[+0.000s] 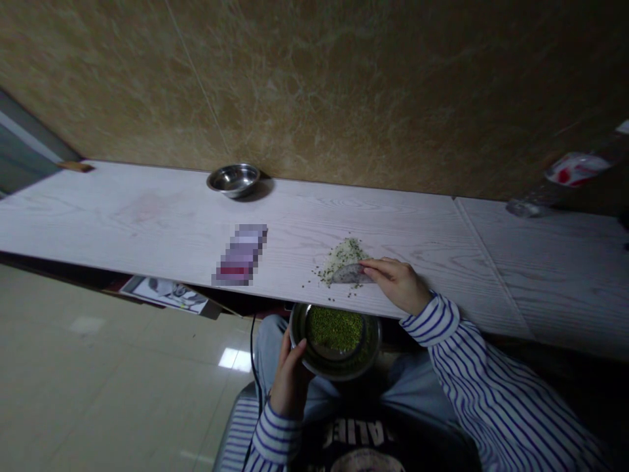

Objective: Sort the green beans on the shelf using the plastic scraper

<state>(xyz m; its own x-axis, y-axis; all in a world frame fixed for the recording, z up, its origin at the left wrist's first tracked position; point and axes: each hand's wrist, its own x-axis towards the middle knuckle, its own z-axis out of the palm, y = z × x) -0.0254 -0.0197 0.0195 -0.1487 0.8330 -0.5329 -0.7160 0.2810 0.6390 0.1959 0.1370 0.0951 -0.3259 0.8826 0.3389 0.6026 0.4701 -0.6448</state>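
Observation:
My left hand (291, 373) grips the left rim of a steel bowl (374, 354), which is held in my lap just below the table's front edge. Small green beans (337, 328), like mung beans, lie inside it. Above the bowl, on the tabletop, is a pile of white grains mixed with green beans (346, 252), with some scattered loose around it. My right hand (398, 283) pinches a thin grey flat piece (348, 273) with a curved edge, its exact kind unclear. That piece rests against the near side of the pile.
A second steel bowl (234, 181) stands near the wall. Left of the pile lies a pixelated purple rectangular object (240, 255). A clear plastic bottle (565, 177) stands at the right. Under the table is an open drawer (167, 293); a black cable (252, 354) hangs beside my leg.

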